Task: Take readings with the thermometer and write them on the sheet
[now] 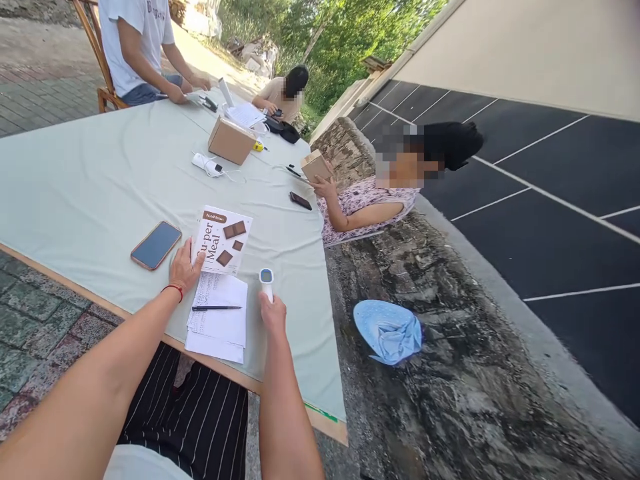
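Observation:
My left hand (186, 268) grips the lower left edge of a white box (226, 240) with brown chocolate pictures and "NutriMotion" printed on it. The thumb lies on its front face. My right hand (273, 313) is closed round the handle of a white forehead thermometer (267, 277), its small blue-rimmed screen facing me. Between my hands lie printed paper sheets (220, 333) with a black pen (217, 308) across them. The box's lower edge is over the top of the sheets. A smartphone (156, 245) lies to the left of my left hand.
A pale cloth covers the table (100, 180). Farther back are a cardboard box (231, 140), a white power strip (207, 165) and a dark phone (301, 200). Three people sit around the table; one at right holds a small box (316, 165). A blue hat (387, 331) lies on the stone ledge.

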`<state>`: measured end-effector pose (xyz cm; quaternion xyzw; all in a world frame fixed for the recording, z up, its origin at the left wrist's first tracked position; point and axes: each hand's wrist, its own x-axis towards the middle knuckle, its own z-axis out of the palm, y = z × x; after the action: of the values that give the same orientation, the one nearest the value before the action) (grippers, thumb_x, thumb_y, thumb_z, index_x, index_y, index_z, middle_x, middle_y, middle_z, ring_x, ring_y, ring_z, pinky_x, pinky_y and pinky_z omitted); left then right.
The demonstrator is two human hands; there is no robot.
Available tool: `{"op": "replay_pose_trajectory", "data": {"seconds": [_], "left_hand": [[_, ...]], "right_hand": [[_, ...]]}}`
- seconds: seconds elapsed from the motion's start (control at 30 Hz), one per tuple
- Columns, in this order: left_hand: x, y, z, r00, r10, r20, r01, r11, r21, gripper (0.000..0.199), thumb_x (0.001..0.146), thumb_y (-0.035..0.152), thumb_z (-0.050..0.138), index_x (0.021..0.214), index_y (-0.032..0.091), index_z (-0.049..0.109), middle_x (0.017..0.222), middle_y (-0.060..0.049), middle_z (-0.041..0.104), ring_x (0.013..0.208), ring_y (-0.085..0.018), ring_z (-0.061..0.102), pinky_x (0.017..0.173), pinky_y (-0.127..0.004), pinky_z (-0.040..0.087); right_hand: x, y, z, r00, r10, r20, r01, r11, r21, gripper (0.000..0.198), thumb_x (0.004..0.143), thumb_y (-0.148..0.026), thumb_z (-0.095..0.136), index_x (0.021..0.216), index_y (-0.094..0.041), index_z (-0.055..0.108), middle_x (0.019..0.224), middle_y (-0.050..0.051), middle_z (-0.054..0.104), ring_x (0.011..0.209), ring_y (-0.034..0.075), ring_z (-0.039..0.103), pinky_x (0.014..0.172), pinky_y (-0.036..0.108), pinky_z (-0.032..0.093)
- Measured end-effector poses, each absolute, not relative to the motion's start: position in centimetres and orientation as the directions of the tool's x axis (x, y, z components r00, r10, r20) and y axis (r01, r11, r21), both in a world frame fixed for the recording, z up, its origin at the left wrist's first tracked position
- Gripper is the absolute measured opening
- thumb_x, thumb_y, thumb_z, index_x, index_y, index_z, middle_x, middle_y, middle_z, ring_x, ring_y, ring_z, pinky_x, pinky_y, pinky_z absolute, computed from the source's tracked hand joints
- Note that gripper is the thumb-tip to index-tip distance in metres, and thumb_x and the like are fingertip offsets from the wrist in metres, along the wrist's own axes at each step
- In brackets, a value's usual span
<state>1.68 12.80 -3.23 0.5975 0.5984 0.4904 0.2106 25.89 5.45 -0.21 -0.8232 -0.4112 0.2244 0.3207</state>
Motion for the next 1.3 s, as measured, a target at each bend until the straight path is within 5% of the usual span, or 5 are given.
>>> {"op": "replay_pose_trajectory", "data": {"seconds": [0.1, 0.17, 0.4, 0.93, 1.3], "left_hand": [[1.6, 13.0, -3.7, -0.176, 0.923, 0.342, 0.542, -0.199, 0.817, 0.081, 0.093, 0.069, 0.029, 0.145, 0.009, 0.041, 0.127, -0.022, 0.06, 0.119, -0.034, 0.056, 0.104, -0.051, 0.043], [1.5, 13.2, -3.9, -0.163, 0.92, 0.357, 0.554, -0.214, 0.805, 0.082, 0.093, 0.07, 0.027, 0.146, 0.01, 0.041, 0.128, -0.021, 0.059, 0.121, -0.034, 0.056, 0.104, -0.051, 0.043], [1.3, 13.2, -3.9, -0.135, 0.916, 0.377, 0.573, -0.238, 0.784, 0.085, 0.093, 0.072, 0.021, 0.146, 0.009, 0.041, 0.133, -0.021, 0.058, 0.125, -0.032, 0.055, 0.107, -0.049, 0.042], [1.3, 13.2, -3.3, -0.086, 0.916, 0.392, 0.566, -0.279, 0.776, 0.074, 0.097, 0.064, 0.028, 0.147, 0.011, 0.04, 0.137, -0.02, 0.055, 0.128, -0.03, 0.052, 0.109, -0.048, 0.041], [1.2, 13.3, -3.1, -0.099, 0.918, 0.384, 0.529, -0.278, 0.801, 0.081, 0.093, 0.071, 0.027, 0.147, 0.012, 0.039, 0.138, -0.021, 0.054, 0.13, -0.032, 0.05, 0.11, -0.049, 0.04]], "right_hand": [[22.0, 3.5, 0.7, 0.504, 0.862, -0.05, 0.224, -0.187, -0.957, 0.04, 0.078, -0.06, 0.053, 0.077, -0.02, 0.055, 0.06, -0.004, 0.049, 0.058, 0.013, 0.045, 0.055, 0.026, 0.038], [18.7, 2.7, 1.1, 0.441, 0.897, -0.046, -0.003, -0.05, -0.999, 0.044, 0.076, -0.064, 0.056, 0.078, -0.02, 0.055, 0.062, -0.005, 0.049, 0.057, 0.011, 0.043, 0.054, 0.024, 0.037], [13.5, 3.1, 1.0, 0.231, 0.955, -0.183, -0.346, -0.095, -0.933, 0.048, 0.068, -0.066, 0.067, 0.077, -0.022, 0.05, 0.062, -0.007, 0.044, 0.052, 0.008, 0.036, 0.049, 0.023, 0.029], [14.3, 3.9, 1.3, 0.226, 0.97, -0.092, -0.252, -0.033, -0.967, 0.042, 0.073, -0.061, 0.065, 0.076, -0.022, 0.05, 0.06, -0.006, 0.042, 0.055, 0.01, 0.035, 0.052, 0.025, 0.028], [13.8, 3.8, 1.4, 0.202, 0.967, -0.154, -0.277, -0.094, -0.956, 0.041, 0.07, -0.06, 0.067, 0.078, -0.022, 0.054, 0.061, -0.005, 0.046, 0.055, 0.011, 0.037, 0.051, 0.025, 0.031]]}}
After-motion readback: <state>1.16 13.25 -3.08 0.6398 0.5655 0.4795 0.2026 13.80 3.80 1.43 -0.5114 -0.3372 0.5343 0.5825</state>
